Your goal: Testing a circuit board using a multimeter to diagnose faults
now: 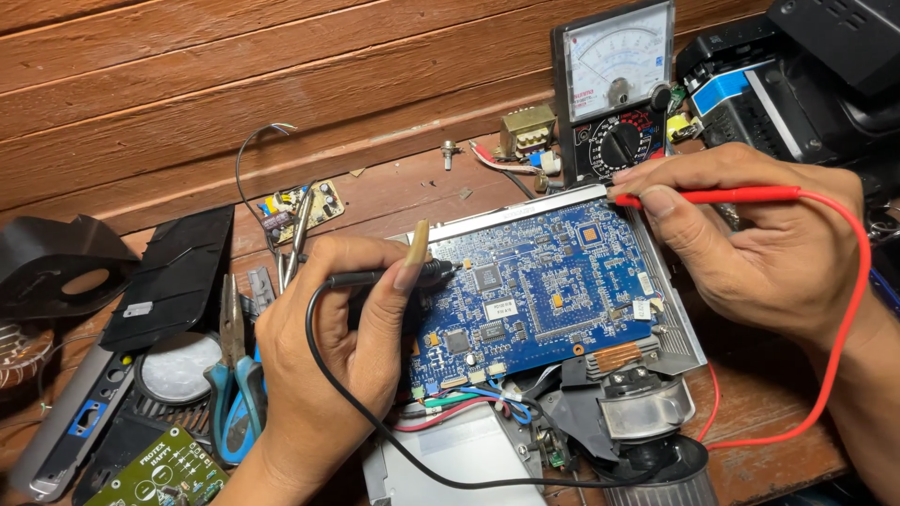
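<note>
1. Black plastic cover [56, 262] and long black panel [173, 276], far left on the wooden bench [394, 192]: shoved aside with other loose housing parts.
2. Green circuit board [159, 473], bottom left corner, lying flat, untouched.
3. Blue-handled pliers [234, 375], just left of the left hand, jaws pointing away; beyond them a small tan board [305, 206] with loose wires.
4. Left hand [337, 347]: fingers and thumb closed together on the black probe [389, 276], held pen-fashion and nearly level, so its tip meets the left edge of the blue board. Its black lead [375, 426] loops down beneath the wrist.
5. Blue circuit board [539, 281], centre, seated in a grey metal tray [689, 342] (component side up, so every contact is within reach). Coloured wires leave its near edge; a grey lens-like assembly [647, 408] sits in front.
6. Right hand [759, 244]: thumb and fingers pinched on the red probe [722, 195], tip resting at the tray's far right corner, apparently a metal reference point. The red lead [844, 319] arcs round the wrist.
7. Analogue multimeter [614, 84], propped against the plank wall with its dial facing the person.
8. Black equipment [797, 84], far right, stacked out of the way.
</note>
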